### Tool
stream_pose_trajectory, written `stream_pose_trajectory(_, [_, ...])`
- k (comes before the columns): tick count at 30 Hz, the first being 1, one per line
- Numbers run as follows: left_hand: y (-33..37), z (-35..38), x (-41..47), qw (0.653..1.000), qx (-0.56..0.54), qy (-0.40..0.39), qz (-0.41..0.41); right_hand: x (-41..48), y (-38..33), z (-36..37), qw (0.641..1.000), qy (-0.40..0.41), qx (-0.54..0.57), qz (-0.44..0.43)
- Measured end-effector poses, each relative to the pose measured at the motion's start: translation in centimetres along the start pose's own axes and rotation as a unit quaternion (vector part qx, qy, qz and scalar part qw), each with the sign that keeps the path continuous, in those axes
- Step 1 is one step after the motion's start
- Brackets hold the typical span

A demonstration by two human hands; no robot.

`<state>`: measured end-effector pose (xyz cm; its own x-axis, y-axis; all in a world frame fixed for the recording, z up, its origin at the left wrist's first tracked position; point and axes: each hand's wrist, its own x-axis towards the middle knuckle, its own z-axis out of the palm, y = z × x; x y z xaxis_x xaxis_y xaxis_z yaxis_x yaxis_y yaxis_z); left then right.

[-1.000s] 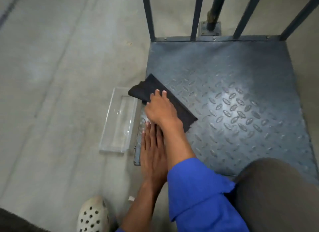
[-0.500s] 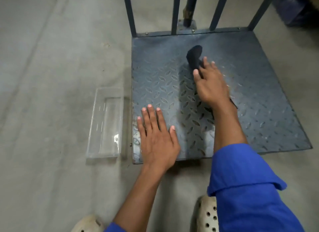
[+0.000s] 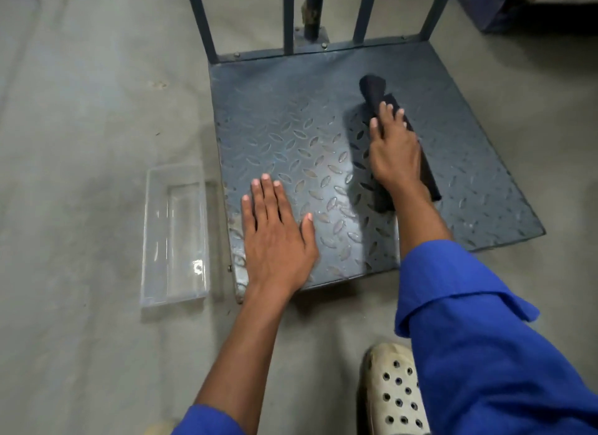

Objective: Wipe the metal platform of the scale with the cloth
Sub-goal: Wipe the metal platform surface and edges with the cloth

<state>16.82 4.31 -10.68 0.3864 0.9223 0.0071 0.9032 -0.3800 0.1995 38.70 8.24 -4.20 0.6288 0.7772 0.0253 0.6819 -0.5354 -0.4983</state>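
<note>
Black cloth (image 3: 373,88) lay pressed to the platform (image 3: 291,127) under the flat fingers of our right hand (image 3: 393,149); our left hand (image 3: 278,237) rested open, palm down, at its near corner.

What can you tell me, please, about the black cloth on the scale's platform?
The black fabric cloth lies bunched into a long strip on the right half of the grey tread-pattern metal platform. The right hand presses on its middle with straight fingers; its far end sticks out beyond the fingertips, its near end beside the wrist.
</note>
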Motion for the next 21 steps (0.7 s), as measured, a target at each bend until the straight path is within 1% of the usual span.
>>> stream_pose_trajectory(1, [0.2, 0.0, 0.1, 1.0, 0.002, 0.004, -0.004, -0.6, -1.4, -0.2, 1.0, -0.005, 0.013, -0.025])
stream_pose_trajectory(2, [0.3, 0.1, 0.2, 1.0, 0.003, 0.009, -0.007, -1.4, -2.9, 0.2, 0.997, -0.027, 0.025, -0.069])
stream_pose_trajectory(3, [0.5, 0.2, 0.3, 1.0, 0.003, 0.013, -0.009, -2.2, -4.2, 1.1, 0.99, -0.065, 0.026, -0.121])
stream_pose_trajectory(5, [0.9, 0.3, 0.7, 1.0, 0.002, 0.02, -0.014, -3.4, -4.7, 3.6, 0.966, -0.15, 0.003, -0.212])
stream_pose_trajectory(6, [1.1, 0.3, 0.9, 1.0, -0.001, 0.021, -0.018, -3.6, -3.9, 4.6, 0.956, -0.159, -0.009, -0.247])
stream_pose_trajectory(7, [1.4, 0.2, 1.1, 1.0, -0.005, 0.021, -0.021, -3.4, -2.5, 4.9, 0.955, -0.143, -0.01, -0.259])
stream_pose_trajectory(9, [1.9, 0.1, 1.4, 1.0, -0.009, 0.017, -0.02, -1.9, 0.4, 3.9, 0.973, -0.098, 0.004, -0.208])
stream_pose_trajectory(11, [2.1, 0.0, 1.7, 1.0, -0.013, 0.014, -0.008, 0.0, 3.0, 1.9, 0.991, -0.058, 0.003, -0.121])
stream_pose_trajectory(13, [2.2, 0.1, 2.2, 1.0, -0.013, 0.016, 0.007, 2.4, 4.7, -0.2, 0.999, -0.03, -0.001, -0.035])
stream_pose_trajectory(15, [2.3, 0.2, 2.5, 1.0, -0.012, 0.014, 0.024, 3.8, 4.5, -1.7, 1.0, -0.005, 0.018, 0.024])
stream_pose_trajectory(16, [2.3, 0.3, 2.6, 0.999, -0.009, 0.014, 0.031, 3.6, 3.5, -2.1, 0.999, 0.005, 0.04, 0.033])
stream_pose_trajectory(18, [2.3, 0.4, 2.7, 0.999, -0.009, 0.017, 0.035, 1.6, 0.2, -1.9, 0.996, -0.007, 0.087, -0.005])
stream_pose_trajectory(19, [2.3, 0.4, 2.7, 0.999, -0.011, 0.02, 0.034, 0.2, -1.3, -1.2, 0.994, -0.037, 0.093, -0.036])
stream_pose_trajectory(21, [2.3, 0.4, 2.6, 0.999, -0.011, 0.027, 0.034, -2.1, -2.7, 1.0, 0.984, -0.125, 0.072, -0.108])
